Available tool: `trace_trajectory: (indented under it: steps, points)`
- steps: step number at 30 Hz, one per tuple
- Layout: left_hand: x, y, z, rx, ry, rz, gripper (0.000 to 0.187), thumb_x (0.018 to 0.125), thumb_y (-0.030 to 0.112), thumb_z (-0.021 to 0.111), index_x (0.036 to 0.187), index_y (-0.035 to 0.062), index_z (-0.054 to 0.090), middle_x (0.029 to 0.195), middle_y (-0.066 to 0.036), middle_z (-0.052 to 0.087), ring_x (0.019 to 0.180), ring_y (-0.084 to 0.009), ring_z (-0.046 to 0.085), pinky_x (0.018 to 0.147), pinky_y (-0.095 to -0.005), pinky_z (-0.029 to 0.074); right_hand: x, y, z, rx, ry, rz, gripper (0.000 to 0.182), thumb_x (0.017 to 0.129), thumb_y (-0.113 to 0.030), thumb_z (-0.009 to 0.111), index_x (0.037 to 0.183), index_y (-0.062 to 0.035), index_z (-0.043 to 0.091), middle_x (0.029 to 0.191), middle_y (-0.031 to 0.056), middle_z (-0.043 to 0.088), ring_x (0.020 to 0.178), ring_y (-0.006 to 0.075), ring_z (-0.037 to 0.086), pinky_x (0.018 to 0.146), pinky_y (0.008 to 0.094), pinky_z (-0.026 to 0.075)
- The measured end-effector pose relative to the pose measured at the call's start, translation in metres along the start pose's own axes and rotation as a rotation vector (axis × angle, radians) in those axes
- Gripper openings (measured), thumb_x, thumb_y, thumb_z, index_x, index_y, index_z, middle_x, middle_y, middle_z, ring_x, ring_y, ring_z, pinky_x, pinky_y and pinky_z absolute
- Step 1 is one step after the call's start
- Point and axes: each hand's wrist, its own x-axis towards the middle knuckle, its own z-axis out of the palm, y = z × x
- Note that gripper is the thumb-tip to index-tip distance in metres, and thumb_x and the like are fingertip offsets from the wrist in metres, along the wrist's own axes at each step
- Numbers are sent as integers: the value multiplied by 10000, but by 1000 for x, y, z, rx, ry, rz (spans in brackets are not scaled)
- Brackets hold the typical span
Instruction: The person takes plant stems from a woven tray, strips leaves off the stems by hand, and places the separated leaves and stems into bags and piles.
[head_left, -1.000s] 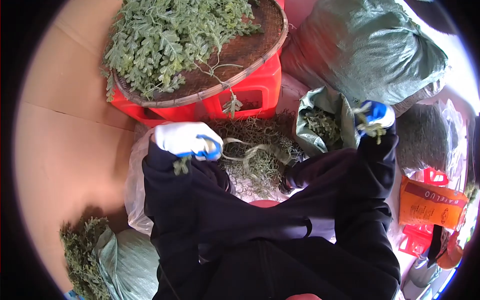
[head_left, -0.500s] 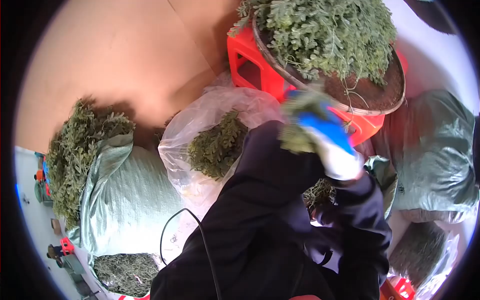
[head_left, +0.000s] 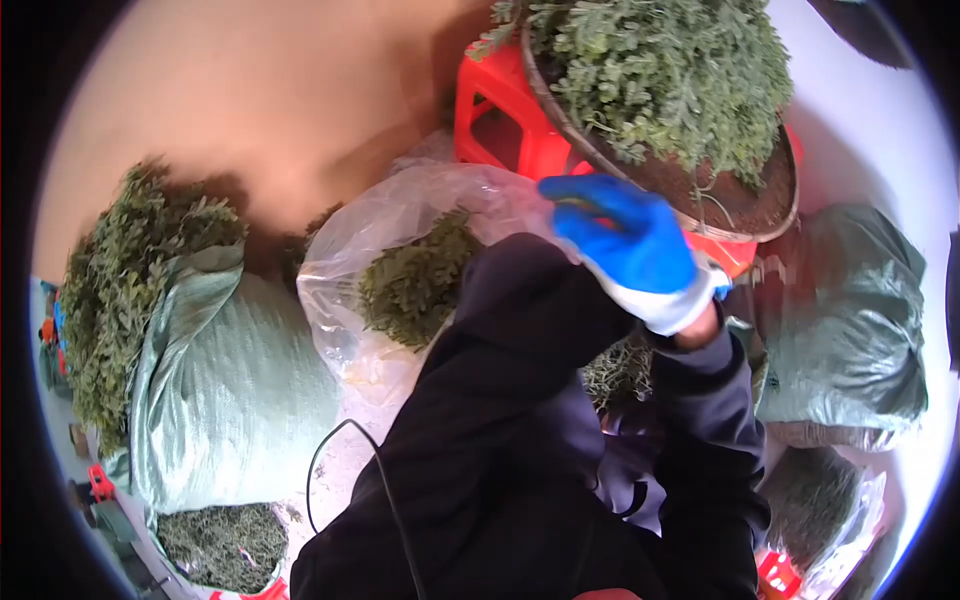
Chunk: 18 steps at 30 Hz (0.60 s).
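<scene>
My right hand (head_left: 635,245), in a blue-coated glove with a white cuff, is raised in front of the round tray's lower edge. Its fingers are bent and apart, with nothing visible between them. Behind it, leafy green sprigs (head_left: 680,80) lie heaped on the brown round tray (head_left: 740,205). To the hand's left, a clear plastic bag (head_left: 335,240) holds more leafy sprigs (head_left: 425,275). My bent left sleeve (head_left: 530,290) reaches toward the middle, but the left hand does not show.
The tray rests on a red plastic stool (head_left: 505,105). A green woven sack (head_left: 240,400) stands at left, with leafy stems (head_left: 140,280) at its mouth. Another full green sack (head_left: 850,320) is at right. Dry plant matter (head_left: 620,370) lies below my right hand. A black cable (head_left: 390,490) crosses my front.
The blurred bunch of green sprigs in my right hand is gone from it. That hand is now sharper, near the same spot. The view has shifted slightly.
</scene>
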Motion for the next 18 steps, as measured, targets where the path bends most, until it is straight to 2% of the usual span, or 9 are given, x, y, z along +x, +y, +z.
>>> trace_trajectory:
  steps: [1,5,7,10,11,12,14,17,18]
  points:
    - [0,1,3,-67,-13,30,222,967,286,512,1013,90,603,937,-79,648,842,-191,627,708,-321,503,-10,1,-17,15,95,24,165,803,-58,683,961,-13,670,963,152,671,844,318,654,701,381,539]
    - [5,6,16,-264,-54,154,216,977,286,500,1009,92,591,936,-77,641,855,-190,626,710,-319,503,-89,7,-85,28,520,504,63,810,-33,688,851,0,653,850,119,661,755,188,634,663,279,483]
    - [-8,13,29,-399,-24,182,236,999,305,479,1136,118,521,1153,-105,621,998,-199,627,839,-333,520,-114,22,-95,-277,680,631,143,790,-110,743,859,-27,651,827,102,655,756,184,627,664,308,476]
    - [-5,5,41,-392,-30,236,273,1001,307,477,1191,113,504,1302,-105,560,1065,-197,603,928,-338,491,-163,72,-79,-791,594,564,476,782,-163,786,1175,-33,552,1018,132,635,879,206,626,754,312,495]
    - [-1,-4,49,-298,35,289,330,1003,325,470,1252,109,476,1328,-100,542,1115,-184,573,949,-337,474,-170,79,-70,-113,706,666,598,813,-143,765,1311,-23,456,1145,115,600,1008,178,599,846,297,487]
    - [0,-3,50,-410,-38,129,356,997,305,491,1292,108,458,1330,-94,540,1154,-174,549,956,-332,463,-171,71,-70,62,636,766,667,836,-125,743,1386,-14,382,1205,89,581,1075,149,566,904,288,467]
    - [-1,-12,59,-548,-44,128,327,981,269,534,1255,98,480,1301,-80,549,1143,-159,552,893,-303,482,-193,95,-63,204,737,653,648,853,-98,716,1403,-13,385,1223,95,592,1079,146,568,912,279,458]
    - [11,-14,67,-325,121,148,253,964,227,566,1170,86,523,1154,-68,612,1066,-147,590,831,-282,485,-209,102,-78,64,746,726,538,861,-75,699,1349,-9,483,1169,72,641,1019,116,588,889,261,461]
    - [19,-15,62,-144,53,137,178,953,207,576,1083,86,552,979,-46,643,928,-129,625,745,-253,476,-209,99,-78,98,807,789,463,871,-97,691,1297,-2,538,1118,63,665,973,97,600,852,258,475]
